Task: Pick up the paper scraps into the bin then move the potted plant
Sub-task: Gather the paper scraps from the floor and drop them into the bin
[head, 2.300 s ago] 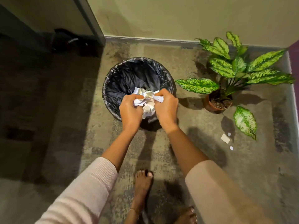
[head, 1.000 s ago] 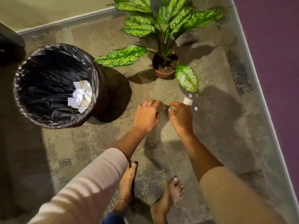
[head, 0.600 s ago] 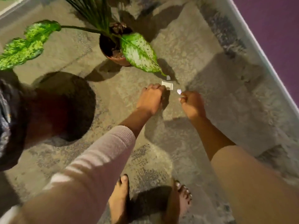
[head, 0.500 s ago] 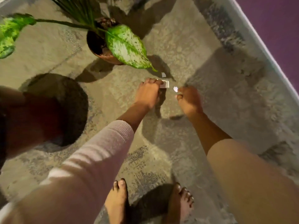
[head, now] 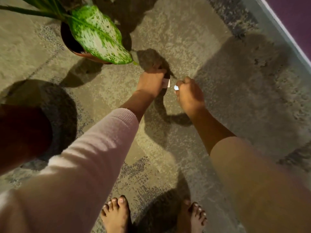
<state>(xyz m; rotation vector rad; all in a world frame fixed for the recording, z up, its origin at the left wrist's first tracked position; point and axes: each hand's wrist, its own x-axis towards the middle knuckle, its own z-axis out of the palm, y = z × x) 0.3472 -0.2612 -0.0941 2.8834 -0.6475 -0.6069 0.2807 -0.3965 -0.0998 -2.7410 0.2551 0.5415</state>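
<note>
Person bent over the carpeted floor (head: 185, 39), both hands low and close together, not touching. Left hand (head: 150, 81) has its fingers curled down with a pale rectangular scrap (head: 167, 83) gripped at the thumb side; its fingertips are lost in shadow just below the leaf tip. Right hand (head: 189, 94) is closed in a loose fist, thumb and forefinger pinching a small scrap (head: 176, 88), white and bright. The two scraps are just beside each other, in the gap between the hands. The potted plant (head: 94, 31) stands near, up-left of the left hand: a brown pot (head: 89, 56) upright on the floor, its inside dark so the contents can't be made out, with one big speckled green leaf (head: 101, 37) drooping over the rim toward the hands. The bin (head: 20, 132) is at the left edge, only its dark outer side in frame, so what is inside cannot be told. Pale pink sleeve (head: 94, 148) on the left arm. Bare feet (head: 116, 212) at the bottom. Purple wall (head: 296, 12) with a light baseboard (head: 276, 27) at upper right
</note>
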